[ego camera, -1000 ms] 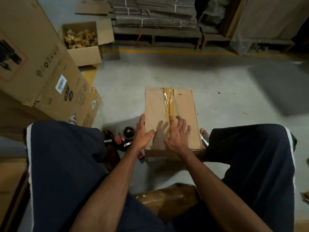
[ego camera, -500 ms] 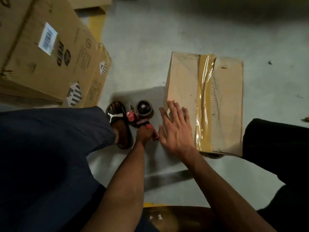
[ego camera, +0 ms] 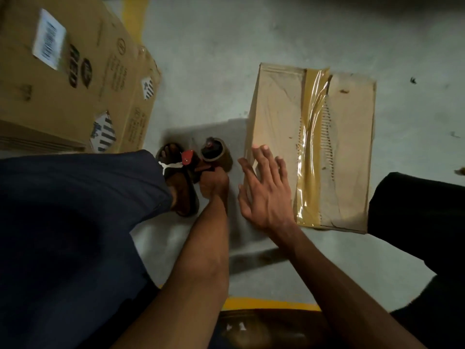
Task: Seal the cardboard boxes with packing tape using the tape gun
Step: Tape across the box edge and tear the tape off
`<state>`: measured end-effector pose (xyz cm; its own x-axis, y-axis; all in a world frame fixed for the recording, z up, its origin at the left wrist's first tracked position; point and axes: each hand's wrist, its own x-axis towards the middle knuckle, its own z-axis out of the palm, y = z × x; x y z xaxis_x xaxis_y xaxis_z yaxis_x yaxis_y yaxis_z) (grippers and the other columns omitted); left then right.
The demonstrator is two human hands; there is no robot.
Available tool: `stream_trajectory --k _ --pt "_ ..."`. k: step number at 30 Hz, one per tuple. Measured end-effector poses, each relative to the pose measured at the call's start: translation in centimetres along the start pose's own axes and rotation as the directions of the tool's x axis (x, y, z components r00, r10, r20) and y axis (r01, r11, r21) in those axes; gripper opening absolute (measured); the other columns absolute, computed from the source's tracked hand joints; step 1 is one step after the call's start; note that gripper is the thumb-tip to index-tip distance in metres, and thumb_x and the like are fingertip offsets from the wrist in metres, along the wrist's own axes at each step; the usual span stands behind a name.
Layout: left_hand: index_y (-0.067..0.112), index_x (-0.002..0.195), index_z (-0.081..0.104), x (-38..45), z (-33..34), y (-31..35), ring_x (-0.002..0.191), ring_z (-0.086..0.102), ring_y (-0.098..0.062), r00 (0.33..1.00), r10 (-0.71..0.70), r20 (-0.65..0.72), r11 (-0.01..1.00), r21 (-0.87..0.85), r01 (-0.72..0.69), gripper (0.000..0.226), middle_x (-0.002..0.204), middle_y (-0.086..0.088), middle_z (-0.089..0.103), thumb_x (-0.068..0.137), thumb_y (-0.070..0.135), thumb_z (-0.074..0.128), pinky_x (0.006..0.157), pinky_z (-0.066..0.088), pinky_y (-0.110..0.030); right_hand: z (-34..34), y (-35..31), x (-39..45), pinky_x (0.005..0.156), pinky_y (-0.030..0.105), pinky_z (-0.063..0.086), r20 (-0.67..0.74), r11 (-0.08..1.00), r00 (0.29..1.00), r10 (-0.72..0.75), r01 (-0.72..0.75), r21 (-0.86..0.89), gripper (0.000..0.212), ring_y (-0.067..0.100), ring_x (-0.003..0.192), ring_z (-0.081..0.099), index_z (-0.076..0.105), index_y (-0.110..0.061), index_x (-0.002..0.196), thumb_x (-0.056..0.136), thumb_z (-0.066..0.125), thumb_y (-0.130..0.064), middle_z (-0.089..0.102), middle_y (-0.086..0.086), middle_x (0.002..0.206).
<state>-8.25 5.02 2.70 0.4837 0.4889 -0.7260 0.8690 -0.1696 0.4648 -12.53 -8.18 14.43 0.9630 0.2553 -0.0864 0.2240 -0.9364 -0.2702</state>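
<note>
Two hands | left hand [ego camera: 214, 183] grip clenched round tape gun [ego camera: 208, 157] | right hand [ego camera: 264, 190] released, flat on cardboard box [ego camera: 276, 107]

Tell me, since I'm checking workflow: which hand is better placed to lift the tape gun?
Left. The left hand already curls around the red-and-black tape gun on the floor; the right hand lies open against the taped brown cardboard box.

The cardboard box [ego camera: 279, 114] is looking matt and scuffed, its torn seam showing ribbed corrugation; the packing tape [ego camera: 312, 122] is shining glossy and wrinkled; the tape gun [ego camera: 208, 157] is showing red plastic; the concrete floor [ego camera: 208, 71] is appearing dull and smooth.
</note>
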Motion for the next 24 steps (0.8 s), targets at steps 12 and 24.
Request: stream_trajectory --k 12,24 --pt "0.006 0.076 0.058 -12.6 -13.4 14.2 0.041 0.049 -0.022 0.939 0.229 0.255 0.971 -0.124 -0.203 0.02 0.052 -0.007 0.055 0.08 0.023 0.048 0.044 0.038 -0.024 -8.4 -0.2 1.2 0.111 0.05 0.043 0.238 0.943 0.971 0.021 -0.098 0.317 0.064 0.031 0.129 0.054 0.04 -0.02 0.154 0.103 0.045 -0.058 0.039 0.01 0.152" --pt "0.01 0.072 0.049 -21.9 -13.2 24.2 0.041 0.035 -0.007 0.389 0.526 0.756 0.649 -0.653 0.392 0.012 0.056 0.006 0.035 0.077 0.019 0.043 0.041 0.033 -0.02 -24.8 8.1 5.4 0.082 0.021 0.053 -0.101 0.792 0.974 0.202 -0.102 0.602 0.019 0.005 0.1 0.065 0.07 -0.028 0.119 0.103 0.061 -0.035 0.067 -0.009 0.115"
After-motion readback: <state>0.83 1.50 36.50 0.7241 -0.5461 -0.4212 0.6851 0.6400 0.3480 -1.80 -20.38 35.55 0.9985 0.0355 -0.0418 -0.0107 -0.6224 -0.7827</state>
